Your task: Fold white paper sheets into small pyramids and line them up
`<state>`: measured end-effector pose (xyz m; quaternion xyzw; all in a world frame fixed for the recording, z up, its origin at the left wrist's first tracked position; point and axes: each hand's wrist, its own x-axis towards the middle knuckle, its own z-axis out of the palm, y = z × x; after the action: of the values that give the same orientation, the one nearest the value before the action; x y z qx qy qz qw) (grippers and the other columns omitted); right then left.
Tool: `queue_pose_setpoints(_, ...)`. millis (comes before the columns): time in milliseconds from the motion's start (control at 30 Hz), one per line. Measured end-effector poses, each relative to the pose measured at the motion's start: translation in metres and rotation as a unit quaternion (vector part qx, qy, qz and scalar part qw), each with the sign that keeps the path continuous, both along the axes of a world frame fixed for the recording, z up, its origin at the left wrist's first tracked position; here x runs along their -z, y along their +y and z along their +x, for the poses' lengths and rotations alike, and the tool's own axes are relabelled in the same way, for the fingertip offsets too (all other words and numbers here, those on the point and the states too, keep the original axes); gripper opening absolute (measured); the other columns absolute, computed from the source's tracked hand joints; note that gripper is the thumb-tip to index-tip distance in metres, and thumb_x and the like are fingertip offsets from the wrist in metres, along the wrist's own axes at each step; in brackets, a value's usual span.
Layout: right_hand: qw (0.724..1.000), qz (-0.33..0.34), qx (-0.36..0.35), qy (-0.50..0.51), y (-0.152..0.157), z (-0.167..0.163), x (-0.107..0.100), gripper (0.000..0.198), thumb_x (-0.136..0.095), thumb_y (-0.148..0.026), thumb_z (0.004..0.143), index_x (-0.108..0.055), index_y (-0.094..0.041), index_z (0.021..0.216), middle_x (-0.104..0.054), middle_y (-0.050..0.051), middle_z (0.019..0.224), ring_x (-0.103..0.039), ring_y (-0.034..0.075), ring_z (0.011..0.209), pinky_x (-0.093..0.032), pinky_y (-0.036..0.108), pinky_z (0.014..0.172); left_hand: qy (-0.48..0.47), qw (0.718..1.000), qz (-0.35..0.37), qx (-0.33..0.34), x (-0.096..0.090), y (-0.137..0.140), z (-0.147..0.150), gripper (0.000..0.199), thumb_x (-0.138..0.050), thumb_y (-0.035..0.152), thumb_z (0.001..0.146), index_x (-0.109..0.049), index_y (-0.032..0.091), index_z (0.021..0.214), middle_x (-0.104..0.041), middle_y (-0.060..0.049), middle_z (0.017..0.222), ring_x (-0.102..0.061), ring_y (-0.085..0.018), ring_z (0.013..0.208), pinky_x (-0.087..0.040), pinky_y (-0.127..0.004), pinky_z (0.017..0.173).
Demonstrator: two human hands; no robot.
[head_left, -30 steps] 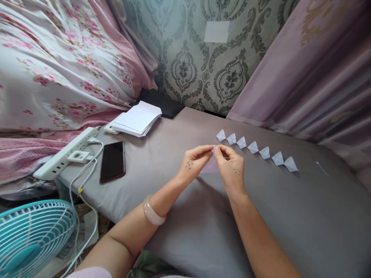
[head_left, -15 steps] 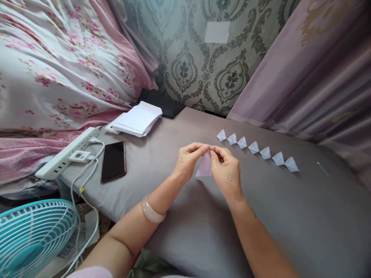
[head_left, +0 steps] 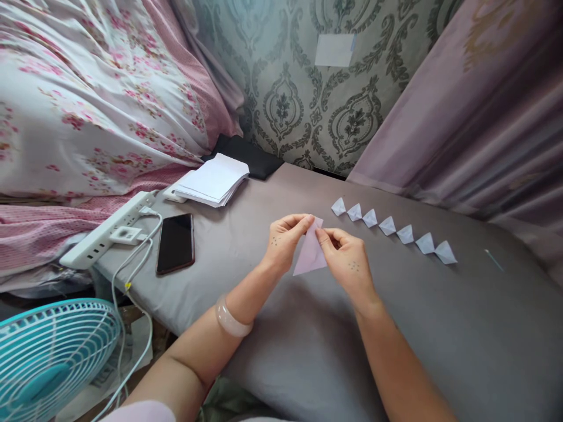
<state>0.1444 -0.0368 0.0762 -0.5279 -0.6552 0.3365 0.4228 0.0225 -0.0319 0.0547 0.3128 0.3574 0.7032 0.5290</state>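
A pale pink sheet of paper (head_left: 310, 255), folded to a triangular shape, is held up between my two hands above the grey-covered surface. My left hand (head_left: 285, 237) pinches it near its top left with thumb and forefinger. On the right edge, my right hand (head_left: 347, 255) grips it between thumb and fingers; the fingertips behind the paper are hidden. To the right of my hands, several small folded white paper pieces (head_left: 387, 225) stand in a slanting row on the grey cloth (head_left: 272, 316).
A stack of white paper (head_left: 213, 180) lies at the back left beside a black flat item (head_left: 253, 157). Nearer are a phone (head_left: 176, 243), a white power strip (head_left: 108, 228) with cables, and a blue fan (head_left: 53, 363). A thin cotton swab (head_left: 494, 259) lies far right.
My right hand has slid down and right along the paper, away from my left fingertips. More of the pink paper now shows between the hands. The view has shifted slightly.
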Motion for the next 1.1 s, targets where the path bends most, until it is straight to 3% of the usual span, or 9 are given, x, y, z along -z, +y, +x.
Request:
queue_pose_setpoints(167,0.999,0.008,-0.032,-0.017,0.001,0.002,0.001,0.03,-0.057,-0.043,0.083,-0.07,-0.016,0.082,-0.07,0.007,0.08,-0.062,0.017,0.07,-0.047,0.031,0.067,-0.002,1.0,-0.017,-0.013,0.0,0.002,-0.004,0.022,-0.079,0.037,0.068,-0.073,0.016,0.075,-0.066,-0.001,0.07,-0.053,-0.007,0.062,-0.042,-0.021,0.06)
queue_pose_setpoints(333,0.997,0.049,-0.005,-0.052,0.005,0.004,0.001,0.028,-0.061,-0.043,0.081,-0.068,-0.017,0.086,-0.069,0.007,0.084,-0.062,0.018,0.072,-0.049,0.034,0.069,-0.025,0.999,-0.044,0.009,0.002,0.002,-0.002,0.026,-0.08,0.039,0.067,-0.072,0.016,0.074,-0.062,0.001,0.066,-0.05,-0.005,0.056,-0.038,-0.019,0.054)
queue_pose_setpoints(433,0.999,0.03,-0.015,0.032,0.008,0.005,0.001,0.037,-0.07,-0.042,0.073,-0.066,-0.017,0.1,-0.07,0.009,0.094,-0.065,0.019,0.082,-0.052,0.035,0.075,-0.051,0.997,-0.051,0.032,0.001,0.001,0.002,0.026,-0.081,0.038,0.065,-0.071,0.016,0.075,-0.063,0.001,0.066,-0.052,-0.006,0.057,-0.039,-0.02,0.054)
queue_pose_setpoints(567,0.983,-0.062,-0.047,0.166,0.01,0.002,0.002,0.036,-0.074,-0.042,0.069,-0.067,-0.017,0.093,-0.071,0.007,0.087,-0.067,0.018,0.078,-0.054,0.034,0.074,-0.084,0.994,-0.049,0.056,-0.001,-0.002,0.006,0.026,-0.083,0.036,0.063,-0.071,0.016,0.075,-0.066,0.0,0.071,-0.057,-0.009,0.062,-0.044,-0.023,0.061)
queue_pose_setpoints(633,0.978,-0.075,-0.036,0.191,0.009,0.001,0.002,0.035,-0.075,-0.042,0.068,-0.067,-0.017,0.092,-0.071,0.006,0.085,-0.066,0.017,0.075,-0.054,0.033,0.071,-0.083,0.994,-0.041,0.061,-0.002,-0.002,0.007,0.026,-0.082,0.037,0.064,-0.072,0.016,0.075,-0.067,-0.001,0.072,-0.058,-0.009,0.063,-0.045,-0.023,0.063)
queue_pose_setpoints(767,0.983,-0.035,-0.001,0.18,0.008,0.001,0.003,0.035,-0.075,-0.04,0.07,-0.068,-0.018,0.096,-0.069,0.004,0.084,-0.063,0.015,0.072,-0.052,0.03,0.067,-0.069,0.995,-0.014,0.073,0.0,-0.001,0.006,0.024,-0.081,0.033,0.066,-0.072,0.016,0.08,-0.069,-0.002,0.079,-0.06,-0.009,0.07,-0.046,-0.023,0.069)
queue_pose_setpoints(1100,0.993,0.02,-0.013,0.118,0.006,0.001,0.003,0.035,-0.068,-0.036,0.077,-0.068,-0.022,0.109,-0.062,0.0,0.08,-0.056,0.012,0.071,-0.05,0.03,0.07,-0.042,0.996,-0.021,0.071,-0.003,-0.003,0.002,0.018,-0.08,0.03,0.065,-0.072,0.017,0.075,-0.066,0.0,0.074,-0.055,-0.008,0.068,-0.042,-0.023,0.068)
